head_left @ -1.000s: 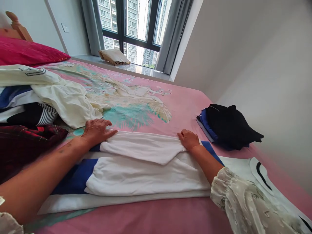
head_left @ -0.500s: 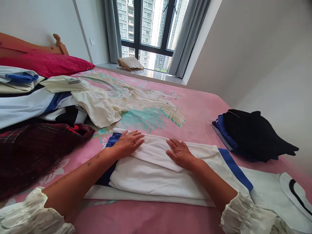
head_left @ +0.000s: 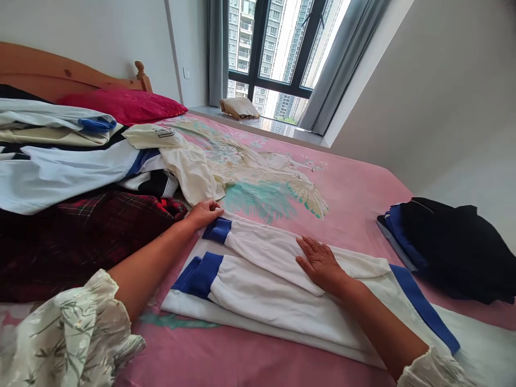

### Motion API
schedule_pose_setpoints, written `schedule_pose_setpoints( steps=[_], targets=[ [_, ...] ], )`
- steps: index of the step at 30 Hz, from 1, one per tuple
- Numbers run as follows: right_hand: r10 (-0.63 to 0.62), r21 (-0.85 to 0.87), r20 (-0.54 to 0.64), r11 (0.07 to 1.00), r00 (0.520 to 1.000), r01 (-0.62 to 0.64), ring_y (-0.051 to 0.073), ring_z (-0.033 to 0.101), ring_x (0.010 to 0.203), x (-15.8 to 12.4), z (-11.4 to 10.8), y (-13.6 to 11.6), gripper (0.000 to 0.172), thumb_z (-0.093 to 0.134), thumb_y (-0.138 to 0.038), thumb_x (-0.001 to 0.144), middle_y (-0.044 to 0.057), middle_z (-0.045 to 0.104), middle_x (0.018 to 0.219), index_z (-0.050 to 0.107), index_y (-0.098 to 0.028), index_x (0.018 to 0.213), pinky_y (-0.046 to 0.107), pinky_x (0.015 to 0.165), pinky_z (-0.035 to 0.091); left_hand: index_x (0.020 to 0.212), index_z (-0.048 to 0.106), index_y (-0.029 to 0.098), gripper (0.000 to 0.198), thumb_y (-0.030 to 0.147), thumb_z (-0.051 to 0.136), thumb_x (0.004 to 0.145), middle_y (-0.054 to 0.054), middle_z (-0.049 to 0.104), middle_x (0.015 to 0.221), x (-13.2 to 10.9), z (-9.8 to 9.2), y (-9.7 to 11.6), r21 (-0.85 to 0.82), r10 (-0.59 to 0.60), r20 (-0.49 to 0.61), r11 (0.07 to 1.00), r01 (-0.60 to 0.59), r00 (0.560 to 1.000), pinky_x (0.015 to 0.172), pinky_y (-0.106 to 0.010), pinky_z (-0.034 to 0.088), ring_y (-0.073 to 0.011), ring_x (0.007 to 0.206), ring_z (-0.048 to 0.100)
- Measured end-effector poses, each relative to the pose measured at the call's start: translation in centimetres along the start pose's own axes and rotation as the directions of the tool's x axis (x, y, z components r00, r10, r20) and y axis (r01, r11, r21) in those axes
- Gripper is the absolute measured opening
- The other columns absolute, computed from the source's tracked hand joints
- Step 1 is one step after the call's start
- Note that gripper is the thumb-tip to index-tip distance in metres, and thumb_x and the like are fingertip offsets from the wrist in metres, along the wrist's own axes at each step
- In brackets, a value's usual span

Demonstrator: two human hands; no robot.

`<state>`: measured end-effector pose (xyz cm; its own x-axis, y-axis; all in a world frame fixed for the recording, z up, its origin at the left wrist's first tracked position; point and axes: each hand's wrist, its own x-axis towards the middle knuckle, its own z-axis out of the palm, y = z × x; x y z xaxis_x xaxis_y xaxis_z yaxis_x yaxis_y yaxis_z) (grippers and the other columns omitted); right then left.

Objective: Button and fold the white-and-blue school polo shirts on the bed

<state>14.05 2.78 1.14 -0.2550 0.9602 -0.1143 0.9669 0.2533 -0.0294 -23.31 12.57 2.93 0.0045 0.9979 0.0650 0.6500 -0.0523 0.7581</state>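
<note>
A white garment with blue cuffs and a blue band (head_left: pixel 262 279) lies folded flat on the pink bedspread (head_left: pixel 346 183). My left hand (head_left: pixel 203 213) rests at the garment's far left end, beside a blue cuff (head_left: pixel 216 229), fingers curled on the edge of the cloth. My right hand (head_left: pixel 320 263) lies flat and open on the middle of the folded sleeve, pressing it down.
A heap of loose clothes (head_left: pixel 80 161) with a dark red plaid piece (head_left: pixel 92 231) fills the left side. A folded black and blue stack (head_left: pixel 447 244) sits at the right. A red pillow (head_left: pixel 121 105), wooden headboard (head_left: pixel 48 75) and window (head_left: pixel 278 48) lie beyond.
My left hand has slid left to the sleeve's blue cuff end. My right hand stays flat on the middle of the sleeve. The view has turned left.
</note>
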Motion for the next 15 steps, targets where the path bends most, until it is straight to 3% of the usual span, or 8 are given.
schedule_pose_setpoints(
  steps=[4,7,10,13,15],
  targets=[
    [0.008,-0.008,0.026,1.0,1.0,-0.008,0.021,0.018,0.141,0.0,0.0,0.2,0.058,0.023,-0.048,0.095,0.004,0.021,0.153,0.024,-0.023,0.147,0.05,0.114,0.015,0.097,0.062,0.016,0.058,0.066,0.052,0.069,-0.008,0.069,0.095,-3.1,-0.9,-1.4,-0.144,0.016,-0.029,0.989,-0.02,0.999,0.077,-0.032,0.051,-0.0221,0.087,0.065],
    [0.046,-0.028,0.008,0.999,0.999,-0.046,0.023,0.018,0.141,-0.3,-0.9,-1.1,0.056,0.026,-0.045,0.095,0.005,0.023,0.153,0.027,-0.021,0.146,0.055,0.113,0.013,0.109,0.06,0.016,0.06,0.064,0.054,0.072,-0.01,0.067,0.112,-7.1,-1.6,-2.8,-0.273,0.062,0.046,0.961,-0.047,0.997,0.091,-0.036,0.048,-0.0246,0.104,0.062],
    [-0.048,0.014,-0.078,0.999,0.996,0.049,0.022,0.016,0.142,-1.2,-2.8,-5.6,0.054,0.027,-0.04,0.096,0.007,0.025,0.152,0.031,-0.017,0.145,0.053,0.114,0.012,0.12,0.056,0.019,0.057,0.055,0.058,0.075,-0.009,0.059,0.128,-10.5,-2.2,-3.4,-0.336,0.11,0.107,0.94,-0.068,0.988,0.103,-0.038,0.041,-0.0253,0.121,0.053],
    [-0.254,0.097,-0.165,0.957,0.953,0.272,0.02,0.015,0.142,-2.4,-4.7,-12.1,0.051,0.029,-0.036,0.096,0.007,0.028,0.151,0.034,-0.017,0.143,0.049,0.115,0.012,0.125,0.054,0.02,0.052,0.046,0.055,0.079,-0.007,0.055,0.133,-12.0,-2.3,-3.2,-0.218,0.111,0.046,0.971,-0.099,0.993,0.11,-0.038,0.034,-0.0241,0.127,0.047],
    [-0.279,0.17,-0.185,0.935,0.942,0.31,0.021,0.015,0.142,-2.8,-5.4,-16.1,0.051,0.029,-0.034,0.096,0.007,0.028,0.151,0.035,-0.015,0.143,0.047,0.116,0.012,0.121,0.058,0.019,0.045,0.039,0.049,0.082,-0.007,0.057,0.131,-12.0,-2.2,-3.1,-0.098,0.134,-0.024,0.986,-0.136,0.991,0.111,-0.039,0.032,-0.0236,0.126,0.047]
  ],
)
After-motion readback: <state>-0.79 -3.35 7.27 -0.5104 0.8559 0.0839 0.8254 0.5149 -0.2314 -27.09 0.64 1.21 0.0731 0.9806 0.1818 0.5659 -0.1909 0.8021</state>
